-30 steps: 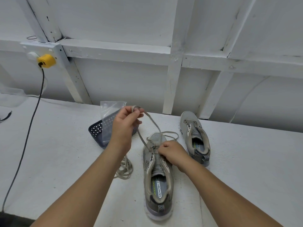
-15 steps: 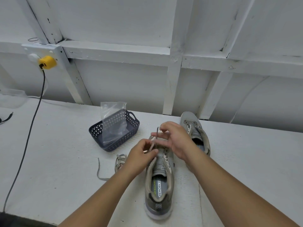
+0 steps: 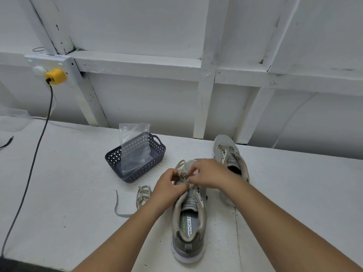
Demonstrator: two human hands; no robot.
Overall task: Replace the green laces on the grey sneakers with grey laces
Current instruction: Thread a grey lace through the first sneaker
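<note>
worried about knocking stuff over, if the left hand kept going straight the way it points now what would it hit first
Probably the right hand, which it nearly touches above the near grey sneaker. The left hand points up-right along the grey lace; depth is unclear.

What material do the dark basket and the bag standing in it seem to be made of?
The basket looks like moulded plastic, matt dark blue-grey: its walls have a regular pattern of cut-out holes and a moulded handle. The bag seems to be thin clear plastic film: the basket's pattern shows through, and it has glossy creases.
</note>
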